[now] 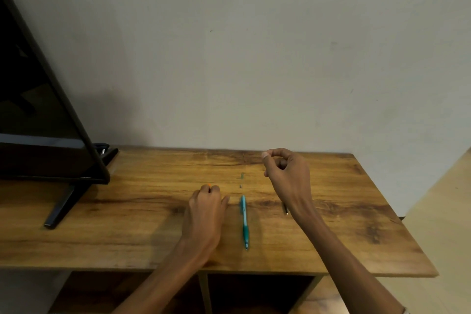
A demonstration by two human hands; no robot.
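Observation:
A teal pen [244,222] lies lengthwise on the wooden table [127,224], between my two hands. Just beyond it lies a thin, small metal piece [242,180]. My left hand [206,209] rests on the table left of the pen, its fingers curled round a small orange piece [209,185] that shows only at the fingertips. My right hand [285,173] hovers above the table right of the pen, thumb and forefinger curled together; nothing shows between them. A short dark piece [286,209] lies beside my right wrist.
A black monitor [38,109] on a black foot [61,209] stands at the table's left end. A plain wall [254,58] runs behind the table. The table's right edge [397,214] drops to the floor. Open shelf compartments [254,293] lie below the front edge.

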